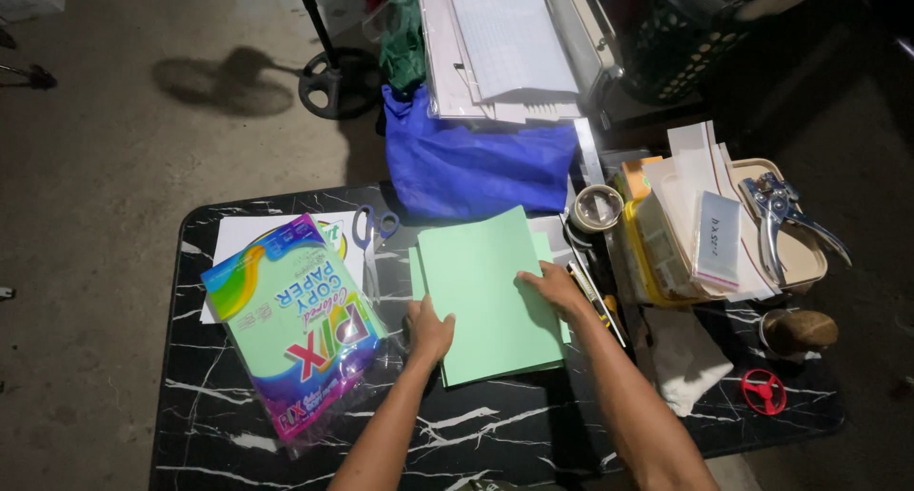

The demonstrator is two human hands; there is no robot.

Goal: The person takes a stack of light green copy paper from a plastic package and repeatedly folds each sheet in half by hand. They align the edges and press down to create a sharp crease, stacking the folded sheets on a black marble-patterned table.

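A person leans over a black marble-patterned table [495, 434], both bare hands on a stack of pale green paper sheets [486, 291] lying near the table's middle. The left hand [430, 327] rests at the stack's lower left edge, fingers partly curled against the sheets; whether it grips them cannot be told. The right hand [552, 286] lies flat on the stack's right side, fingers spread and pressing down, holding nothing.

Just left of the sheets sits an opened plastic pack of coloured copy paper [295, 324], tilted, with white sheets beneath it. Blue-handled scissors [374, 226] lie between the pack and the green stack, near the table's far edge. A blue cloth bag [471, 162] slumps behind the stack, under a pile of clear folders and white papers [505, 43].

To the right, a roll of tape [597, 207] stands beside a tray [804, 262] heaped with cards and envelopes, a metal hole punch [776, 210] lying in it. A small red spinner-like object [764, 391] rests at the table's right corner, well apart from the hands.
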